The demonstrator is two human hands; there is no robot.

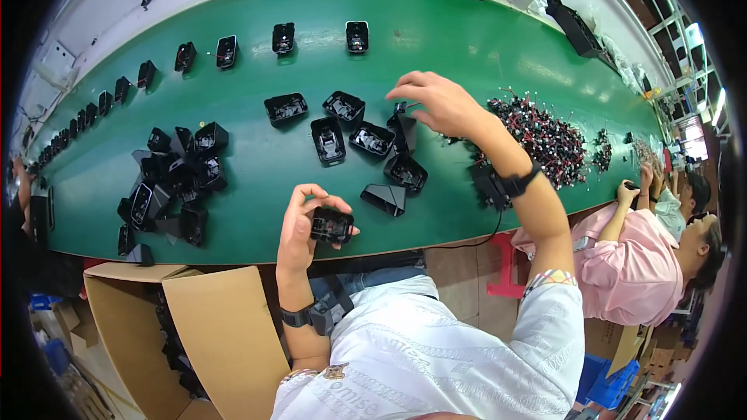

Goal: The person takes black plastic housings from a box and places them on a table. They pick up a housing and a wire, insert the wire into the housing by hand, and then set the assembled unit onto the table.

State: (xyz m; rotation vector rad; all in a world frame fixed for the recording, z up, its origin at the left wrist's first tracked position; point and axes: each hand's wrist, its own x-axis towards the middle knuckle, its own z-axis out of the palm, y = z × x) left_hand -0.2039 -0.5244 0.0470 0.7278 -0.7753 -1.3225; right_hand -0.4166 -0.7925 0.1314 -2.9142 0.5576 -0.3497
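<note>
My left hand, near the table's front edge, grips a small open black plastic housing, its hollow side facing up. Higher and to the right, my right hand is stretched over the table with thumb and fingers apart. Below its fingertips stands another black housing, partly covered by the hand; whether they touch I cannot tell. Around it lie several more loose housings, among them one open housing and one on its side.
A heap of small wired parts lies to the right, beside my forearm. Left of me is a pile of black housings. A curved row of housings runs along the far side. An open cardboard box stands below; co-workers sit at right.
</note>
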